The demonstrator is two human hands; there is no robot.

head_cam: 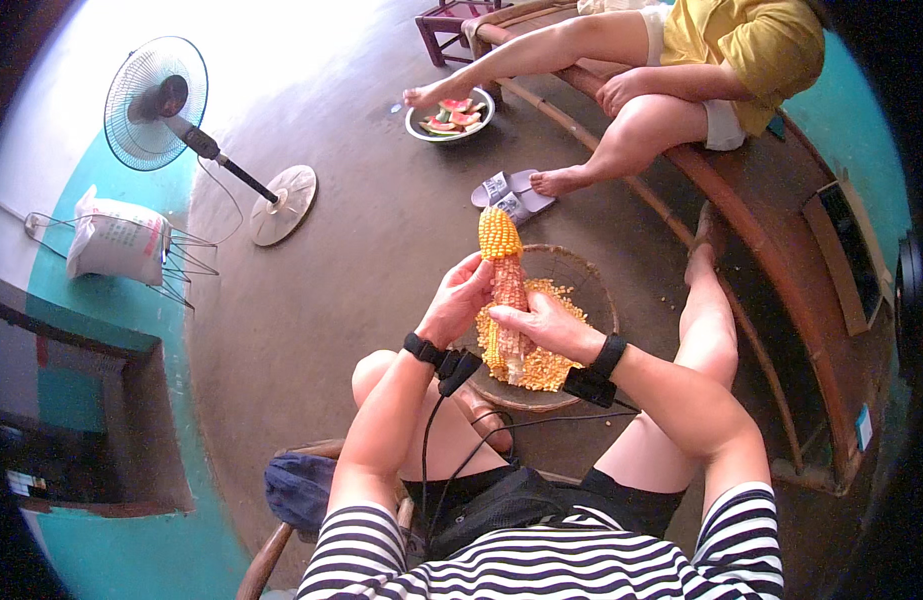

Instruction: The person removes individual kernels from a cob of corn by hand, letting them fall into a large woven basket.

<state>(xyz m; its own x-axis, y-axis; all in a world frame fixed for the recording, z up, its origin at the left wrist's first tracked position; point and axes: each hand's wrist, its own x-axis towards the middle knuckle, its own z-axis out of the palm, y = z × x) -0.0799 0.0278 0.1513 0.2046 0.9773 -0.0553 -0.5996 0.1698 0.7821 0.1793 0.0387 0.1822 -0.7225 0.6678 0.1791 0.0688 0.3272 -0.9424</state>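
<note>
A partly shelled corn cob is held between both my hands, over a round woven basket. Yellow kernels still cover its far tip and a strip low on its left side; the middle is bare and reddish. My left hand pinches the cob just below the kernel-covered tip, thumb against it. Lower down, my right hand wraps the cob from the right with the thumb across its front. Loose corn kernels lie heaped in the basket below. Each wrist wears a black strap with a small cabled device.
Ahead, a metal basin holds watermelon rinds beside slippers. Another person sits on a bamboo bench at right. A pedestal fan and a stuffed white sack stand left. Blue cloth hangs over my chair.
</note>
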